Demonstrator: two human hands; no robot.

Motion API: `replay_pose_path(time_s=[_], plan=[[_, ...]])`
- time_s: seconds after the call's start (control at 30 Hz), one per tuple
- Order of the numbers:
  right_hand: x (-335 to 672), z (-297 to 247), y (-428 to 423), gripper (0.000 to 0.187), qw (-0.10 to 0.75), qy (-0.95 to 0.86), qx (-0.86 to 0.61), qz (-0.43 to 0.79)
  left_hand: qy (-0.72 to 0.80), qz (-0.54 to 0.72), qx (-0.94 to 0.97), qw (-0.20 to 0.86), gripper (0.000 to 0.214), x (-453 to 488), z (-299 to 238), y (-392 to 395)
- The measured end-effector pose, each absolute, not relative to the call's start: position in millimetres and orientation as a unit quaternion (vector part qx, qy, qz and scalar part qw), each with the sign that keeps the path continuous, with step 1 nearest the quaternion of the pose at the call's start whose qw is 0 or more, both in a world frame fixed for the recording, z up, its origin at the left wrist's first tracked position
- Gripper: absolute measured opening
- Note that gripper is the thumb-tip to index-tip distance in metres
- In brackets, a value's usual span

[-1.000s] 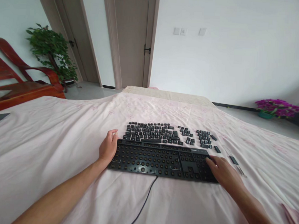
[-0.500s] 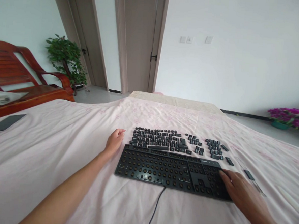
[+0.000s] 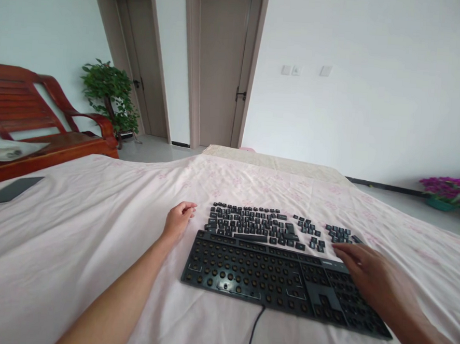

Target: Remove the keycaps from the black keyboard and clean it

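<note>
A black keyboard [image 3: 247, 270] with its keycaps taken off lies at a slant on the cloth, its cable running toward me. Behind it, loose black keycaps [image 3: 246, 222] are laid out in rough rows, the long spacebar [image 3: 250, 237] in front. My left hand [image 3: 178, 222] rests on the cloth beside the left end of these keycaps, its fingers loosely bent and apart, holding nothing visible. Over the keyboard's upper right corner hovers my right hand [image 3: 368, 266], fingers stretched toward the right-hand group of keycaps [image 3: 338, 232]. It partly hides that group. Nothing shows in its fingers.
A pale flowered cloth [image 3: 133, 228] with folds covers the table. At the left lies a dark flat object [image 3: 11, 190]. Beyond stand a wooden bench [image 3: 54, 119], a green plant [image 3: 108, 94], two doors and, at right, purple flowers [image 3: 450, 190].
My right hand has lifted from the keyboard's right side and moved up toward the keycaps. The keyboard's right end now sits lower in view. My left hand has stayed beside the keycaps.
</note>
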State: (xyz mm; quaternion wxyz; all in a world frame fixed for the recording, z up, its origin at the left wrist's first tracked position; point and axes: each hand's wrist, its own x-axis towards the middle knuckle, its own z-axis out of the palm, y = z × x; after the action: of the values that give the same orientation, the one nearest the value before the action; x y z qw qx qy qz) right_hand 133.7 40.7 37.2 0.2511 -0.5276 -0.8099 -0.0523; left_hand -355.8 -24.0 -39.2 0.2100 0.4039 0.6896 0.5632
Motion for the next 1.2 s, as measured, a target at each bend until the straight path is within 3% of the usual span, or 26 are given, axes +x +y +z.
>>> replay_pose_path(time_s=[0.3,0.53,0.93,1.1,1.2], plan=[[-83.2,61.3,89.6,0.021,0.238,-0.906,-0.33,0.115,0.639,0.597,0.402,0.271,0.032,-351.7,-27.5,-36.6],[-187.7,44.5,127.3,0.018,0.143,-0.918,-0.363,0.077,0.616,0.611,0.403,0.29,0.033,-354.6,-24.8,-36.3],[-226.2,31.4,123.6,0.012,0.066,-0.925,-0.372,0.048,0.618,0.609,0.403,0.291,0.03,-357.5,-26.4,-26.3],[-224.7,37.3,115.5,0.007,0.102,-0.919,-0.369,0.098,0.62,0.614,0.403,0.278,0.03,-355.7,-26.3,-26.7],[-217.8,45.7,106.7,0.016,0.143,-0.903,-0.375,0.152,0.609,0.64,0.393,0.257,0.033,-351.0,-20.4,-29.4]])
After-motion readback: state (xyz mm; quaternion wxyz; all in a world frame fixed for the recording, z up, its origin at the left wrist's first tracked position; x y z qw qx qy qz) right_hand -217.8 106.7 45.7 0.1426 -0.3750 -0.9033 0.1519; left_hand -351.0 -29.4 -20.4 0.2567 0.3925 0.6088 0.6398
